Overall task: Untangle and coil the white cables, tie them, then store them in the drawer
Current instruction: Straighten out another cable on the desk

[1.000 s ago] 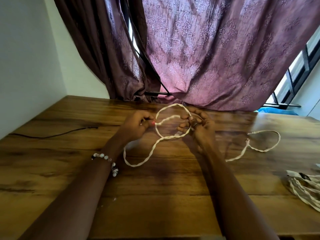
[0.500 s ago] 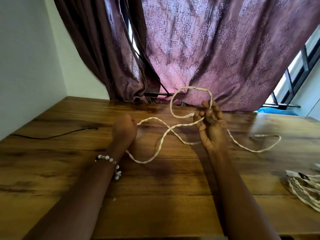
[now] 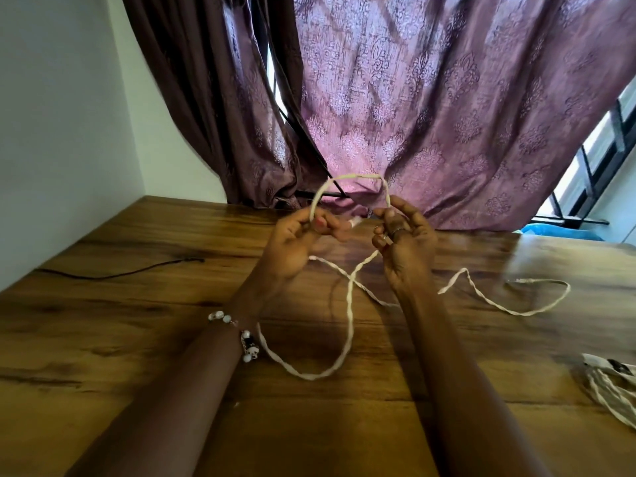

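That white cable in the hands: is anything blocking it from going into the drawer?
No drawer shows in this view, so the path to it cannot be judged. The cable is already held by the left hand and right hand, arched between them, its loose loops trailing on the table.

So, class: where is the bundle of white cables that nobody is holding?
In the head view, the loose bundle lies on the wooden table at the far right edge, right of the right hand and partly cut off.
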